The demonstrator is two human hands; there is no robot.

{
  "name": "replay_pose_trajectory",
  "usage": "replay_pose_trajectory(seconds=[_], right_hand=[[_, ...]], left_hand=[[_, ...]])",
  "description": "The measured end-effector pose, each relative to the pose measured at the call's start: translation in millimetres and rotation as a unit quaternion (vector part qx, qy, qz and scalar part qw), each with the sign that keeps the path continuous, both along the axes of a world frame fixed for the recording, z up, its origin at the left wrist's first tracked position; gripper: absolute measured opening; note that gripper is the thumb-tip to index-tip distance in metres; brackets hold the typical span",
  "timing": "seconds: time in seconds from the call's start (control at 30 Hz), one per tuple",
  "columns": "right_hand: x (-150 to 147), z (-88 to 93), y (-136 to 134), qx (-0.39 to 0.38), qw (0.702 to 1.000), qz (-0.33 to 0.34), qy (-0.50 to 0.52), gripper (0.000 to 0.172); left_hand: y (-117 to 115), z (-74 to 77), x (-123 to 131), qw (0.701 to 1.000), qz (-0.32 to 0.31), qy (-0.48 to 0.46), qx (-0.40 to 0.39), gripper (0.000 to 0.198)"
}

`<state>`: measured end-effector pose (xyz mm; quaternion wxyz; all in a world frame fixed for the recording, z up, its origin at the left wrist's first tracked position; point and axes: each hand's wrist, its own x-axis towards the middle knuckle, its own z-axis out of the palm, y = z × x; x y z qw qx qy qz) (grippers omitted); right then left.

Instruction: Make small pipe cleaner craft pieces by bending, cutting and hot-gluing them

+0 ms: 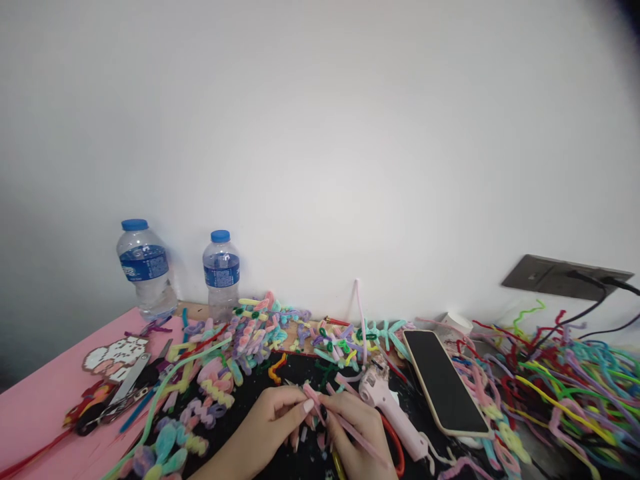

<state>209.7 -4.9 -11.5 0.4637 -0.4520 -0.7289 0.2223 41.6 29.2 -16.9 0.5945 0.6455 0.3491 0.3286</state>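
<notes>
Low in the middle of the view, my left hand (275, 427) pinches a pink pipe cleaner (311, 395) between thumb and forefinger. My right hand (357, 423) grips the same fuzzy strand close by, and its loose end runs down across that hand's back. The fingertips of both hands nearly meet; how the strand is bent between them is partly hidden. Just right of my right hand lies a pale pink glue gun (397, 417), nozzle end away from me. A red curved handle (395, 443) shows partly beneath that hand, and a yellow one (339, 465) between the hands.
Twisted pastel pipe-cleaner pieces (250, 333) heap along the wall. Two water bottles (150, 287) stand back left. Scissors (127, 390) lie on pink sheeting (35, 407). A phone (447, 383) lies right, beside a tangle of loose pipe cleaners (575, 393) under a wall socket (560, 277) with plugged-in cables.
</notes>
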Motion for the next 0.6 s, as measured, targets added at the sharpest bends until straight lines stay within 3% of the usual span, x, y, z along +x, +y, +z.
replay_pose_trajectory(seconds=[0.23, 0.43, 0.6], right_hand=[[1.7, -2.0, -0.5, 0.025, 1.0, -0.006, -0.01, 0.028], [4.6, -0.9, -1.4, -0.028, 0.999, 0.003, -0.019, 0.027], [3.0, -2.1, -0.3, -0.045, 0.999, 0.014, -0.01, 0.025]], left_hand=[[0.7, -4.9, 1.3, 1.0, -0.018, -0.02, 0.002, 0.032], [6.7, -9.2, -1.1, 0.993, 0.075, -0.046, -0.076, 0.031], [9.0, -8.5, -2.7, 0.988, 0.083, -0.065, -0.11, 0.024]])
